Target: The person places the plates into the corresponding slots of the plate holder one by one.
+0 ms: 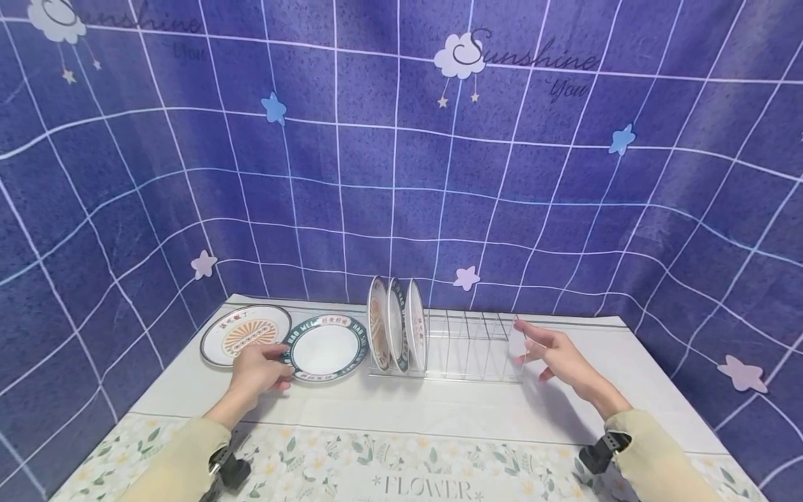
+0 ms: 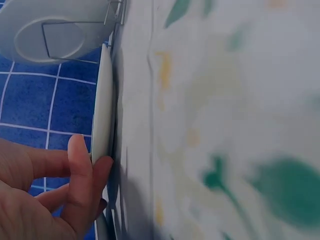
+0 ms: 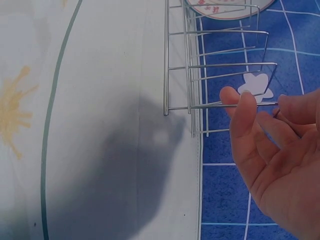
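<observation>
My left hand is at the left edge of a plate with a green lettered rim, which lies on the table. In the left wrist view its thumb and fingers pinch the rim of this white plate, seen edge-on. A wire dish rack stands to the right of the plate. At the rack's right end, my right hand grips the end wire between thumb and fingers. Several plates stand upright in the rack's left slots; the slots near my right hand hold none.
Left of the green-rimmed plate lies another plate with an orange sunburst, overlapped by my left hand in the head view. A blue gridded curtain rises behind and at both sides. Along the table's front runs a floral cloth.
</observation>
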Motion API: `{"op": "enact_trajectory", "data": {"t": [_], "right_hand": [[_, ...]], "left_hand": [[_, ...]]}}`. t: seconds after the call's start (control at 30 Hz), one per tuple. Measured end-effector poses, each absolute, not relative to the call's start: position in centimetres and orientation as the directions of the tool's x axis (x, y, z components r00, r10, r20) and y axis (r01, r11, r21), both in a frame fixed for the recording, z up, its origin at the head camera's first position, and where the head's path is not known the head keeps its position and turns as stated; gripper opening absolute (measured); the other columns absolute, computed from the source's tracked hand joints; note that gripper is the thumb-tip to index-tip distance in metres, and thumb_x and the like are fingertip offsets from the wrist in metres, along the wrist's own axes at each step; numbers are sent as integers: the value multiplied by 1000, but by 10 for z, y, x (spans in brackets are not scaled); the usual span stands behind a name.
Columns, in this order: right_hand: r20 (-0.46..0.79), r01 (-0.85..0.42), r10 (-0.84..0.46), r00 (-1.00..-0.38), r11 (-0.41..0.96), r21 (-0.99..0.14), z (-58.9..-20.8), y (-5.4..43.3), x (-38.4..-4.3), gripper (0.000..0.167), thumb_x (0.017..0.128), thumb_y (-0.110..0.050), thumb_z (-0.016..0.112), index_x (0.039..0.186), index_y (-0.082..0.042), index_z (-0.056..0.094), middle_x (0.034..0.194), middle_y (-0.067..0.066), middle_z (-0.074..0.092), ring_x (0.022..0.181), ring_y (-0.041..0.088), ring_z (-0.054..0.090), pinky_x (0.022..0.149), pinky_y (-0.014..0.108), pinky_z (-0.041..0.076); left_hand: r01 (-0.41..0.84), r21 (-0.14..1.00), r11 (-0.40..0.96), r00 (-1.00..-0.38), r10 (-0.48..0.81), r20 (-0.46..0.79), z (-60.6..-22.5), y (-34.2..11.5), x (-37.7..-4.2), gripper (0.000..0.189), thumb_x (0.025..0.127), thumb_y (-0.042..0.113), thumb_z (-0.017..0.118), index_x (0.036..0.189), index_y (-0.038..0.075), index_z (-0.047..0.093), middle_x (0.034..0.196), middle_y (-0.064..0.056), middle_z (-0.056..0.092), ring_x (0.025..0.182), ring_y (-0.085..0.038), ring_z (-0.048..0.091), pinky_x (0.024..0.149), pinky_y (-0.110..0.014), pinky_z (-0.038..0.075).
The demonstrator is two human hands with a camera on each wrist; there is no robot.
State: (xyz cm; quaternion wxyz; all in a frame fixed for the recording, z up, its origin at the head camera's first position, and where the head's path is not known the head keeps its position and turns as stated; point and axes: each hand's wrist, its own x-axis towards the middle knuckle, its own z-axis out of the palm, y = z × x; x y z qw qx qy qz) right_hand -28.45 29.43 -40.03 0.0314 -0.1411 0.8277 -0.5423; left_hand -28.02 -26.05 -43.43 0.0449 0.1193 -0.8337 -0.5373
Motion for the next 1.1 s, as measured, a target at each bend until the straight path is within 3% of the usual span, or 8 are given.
{"op": "enact_trajectory", "data": {"t": [0.27,0.6,1.1], "right_hand": [[98,-197,-267,-959,376,-905,-398,294,-284,53,111,-12,52,160,1,38,165,21,34,107,40,73,54,40,60],[91,-192,-273,-958,372,-908,-399,293,-285,53,111,-11,52,161,1,37,165,22,34,107,41,72,53,40,60],[91,-191,-267,-959,380,-905,-398,292,-285,53,111,-10,50,161,1,37,165,22,34,106,40,73,53,40,60]], "left_hand": [[-163,870,466,-979,-187,-83,-430,-287,-246,68,82,-7,73,147,-8,54,141,-38,55,71,-20,73,62,-38,65],[-135,867,479,-991,-63,-120,-424,-315,-238,77,82,-6,77,153,-4,48,147,-36,51,65,-26,71,62,-40,65],[-14,854,520,-977,173,-122,-428,-328,-243,74,72,-8,73,144,-8,58,135,-30,64,59,-19,62,49,-29,55]]}}
